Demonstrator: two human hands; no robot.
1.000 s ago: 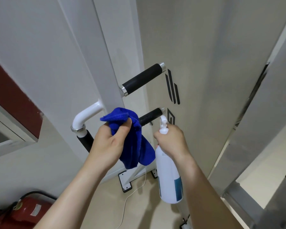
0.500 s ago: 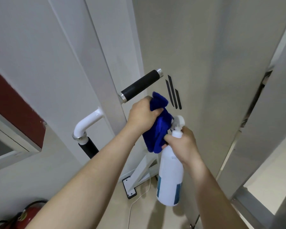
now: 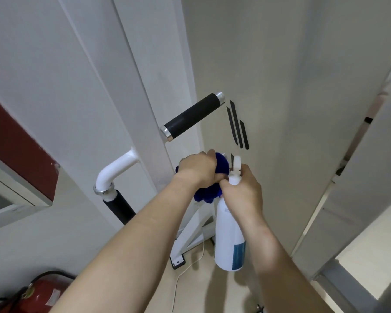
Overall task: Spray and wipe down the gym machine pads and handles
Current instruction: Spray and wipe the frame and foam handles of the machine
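below the bare upper black foam handle (image 3: 192,116), a crumpled blue microfibre cloth (image 3: 209,185) is clenched in the left hand (image 3: 198,169), seemingly wiping a hidden handle; the white plastic spray bottle (image 3: 229,227) is gripped by the right hand (image 3: 244,195); the upper handle is judged next

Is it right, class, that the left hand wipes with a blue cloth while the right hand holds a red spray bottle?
Not quite: the spray bottle in the right hand is white, as the head view shows. The left hand does grip the blue cloth.
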